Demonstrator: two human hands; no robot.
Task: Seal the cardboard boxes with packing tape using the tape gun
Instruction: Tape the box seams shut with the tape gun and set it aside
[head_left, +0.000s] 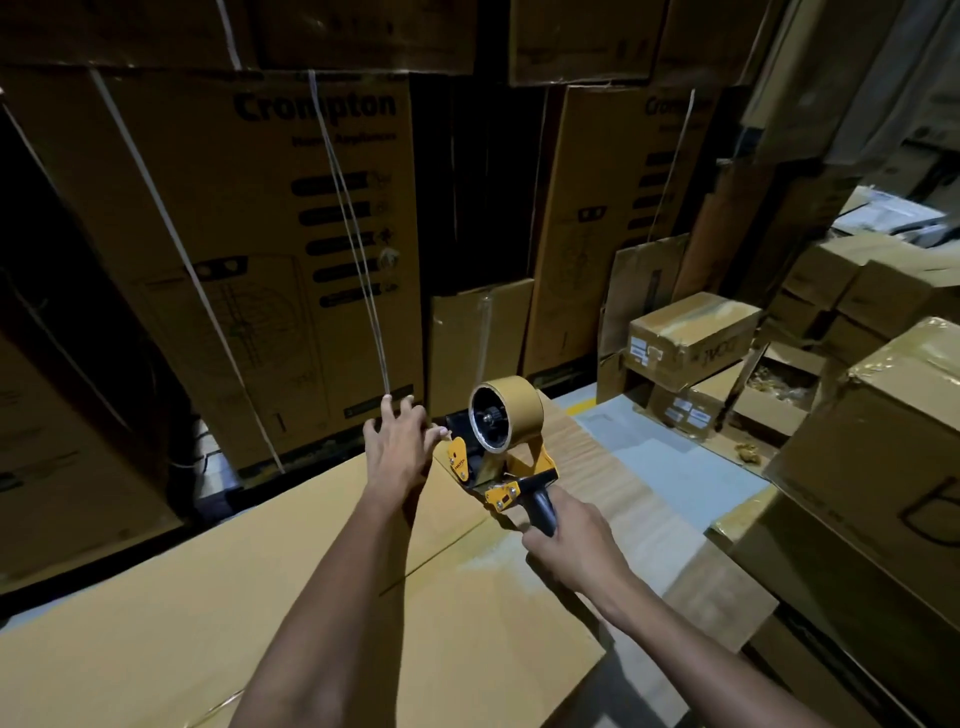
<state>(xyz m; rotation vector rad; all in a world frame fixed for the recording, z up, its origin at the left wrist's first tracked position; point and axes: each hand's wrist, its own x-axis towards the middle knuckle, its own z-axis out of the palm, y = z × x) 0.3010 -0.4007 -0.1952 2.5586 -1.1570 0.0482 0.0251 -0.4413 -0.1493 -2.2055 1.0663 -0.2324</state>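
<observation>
The tape gun (498, 457) sits nose-down at the far edge of the big flat cardboard box (260, 597) in front of me, right where the seam between the flaps runs out. My right hand (566, 540) has its fingers wrapped round the dark handle, which is the proper place to hold it: the handle gives leverage to press the front of the gun onto the cardboard. The yellow metal frame looks stiff and fairly light, and the roll of tan tape (506, 413) on top adds most of the weight, so I expect it to tip forward if my grip slackens. My left hand (400, 447) is out by the gun's front end, fingers spread, the thumb tip close to the yellow side plate; I cannot tell whether it touches the tape. I would keep those fingers away from the cutter at the front, which should be sharp. The tape itself will be thin, sticky and quick to fold onto itself. The box top looks stiff enough to press on, though the flaps may sag near the seam.
</observation>
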